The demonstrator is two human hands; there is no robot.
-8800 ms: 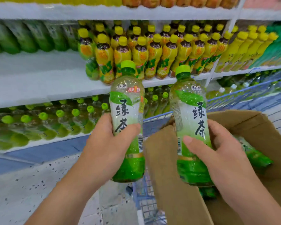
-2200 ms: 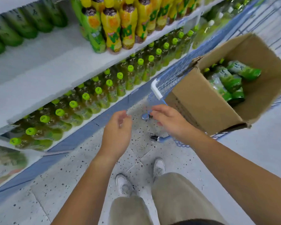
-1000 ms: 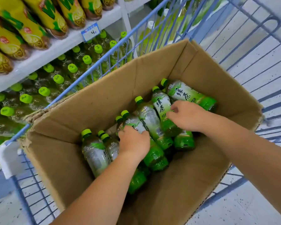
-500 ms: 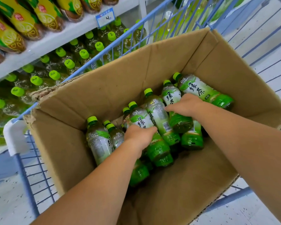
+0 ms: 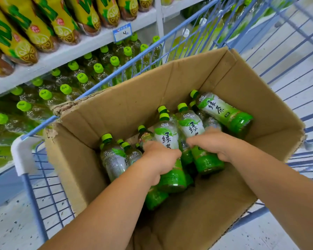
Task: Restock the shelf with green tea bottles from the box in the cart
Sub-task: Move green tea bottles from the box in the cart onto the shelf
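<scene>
Your left hand (image 5: 159, 157) grips a green tea bottle (image 5: 167, 139) and your right hand (image 5: 211, 141) grips a second bottle (image 5: 191, 126), both down inside the box (image 5: 126, 109) in the cart (image 5: 49, 186).

The two held bottles lie side by side and touching, caps pointing away from you toward the far wall of the box; your left fingers curl round the lower half of their bottle, just above its green base; your right fingers curl over the middle of theirs; loose bottles (image 5: 114, 159) lie around and under them, and a tilted bottle (image 5: 222, 110) rests near the right wall; the cart's white corner guard (image 5: 23, 156) is at your left; beyond the cart the shelf (image 5: 76, 51) carries green-capped bottles (image 5: 82, 78) below and yellow bottles (image 5: 34, 31) above, with a price tag (image 5: 122, 32) on its edge; a speckled floor (image 5: 5, 222) shows under the cart.
</scene>
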